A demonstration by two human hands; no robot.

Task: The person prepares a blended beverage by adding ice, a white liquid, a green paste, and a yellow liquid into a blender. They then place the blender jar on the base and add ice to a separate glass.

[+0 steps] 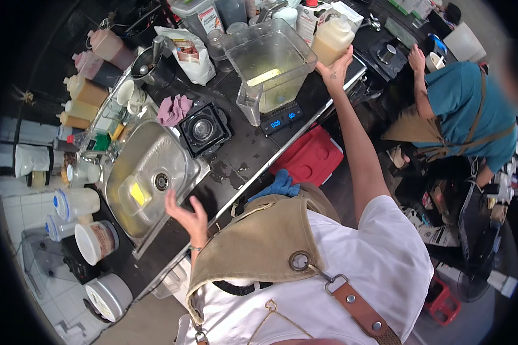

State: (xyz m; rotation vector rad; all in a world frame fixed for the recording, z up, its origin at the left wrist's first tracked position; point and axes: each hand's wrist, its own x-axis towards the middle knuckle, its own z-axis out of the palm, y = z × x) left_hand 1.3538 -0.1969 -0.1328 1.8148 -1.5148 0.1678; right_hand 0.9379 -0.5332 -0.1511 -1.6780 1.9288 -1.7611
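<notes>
My right hand (pixel 337 69) is stretched out over the counter, gripping a squat plastic bottle (pixel 331 42) of cloudy tan liquid by its lower part. Beside it a large clear plastic container (pixel 285 82) holds some pale yellow-green liquid and stands on a digital scale (pixel 282 118) with a lit blue display. A clear measuring jug (pixel 248 103) sits against the container's near side. My left hand (pixel 189 215) is raised, empty with fingers apart, near the front rim of the steel sink (pixel 123 207). A clear tub with a yellow label (pixel 138 194) lies in the sink.
A black blender-type base (pixel 205 129) and a crumpled pink cloth (pixel 175 110) lie beside the sink. Squeeze bottles (pixel 86 90) line the back. A red cooler (pixel 308 155) is below the counter edge. A co-worker in a teal shirt (pixel 459 108) stands at right.
</notes>
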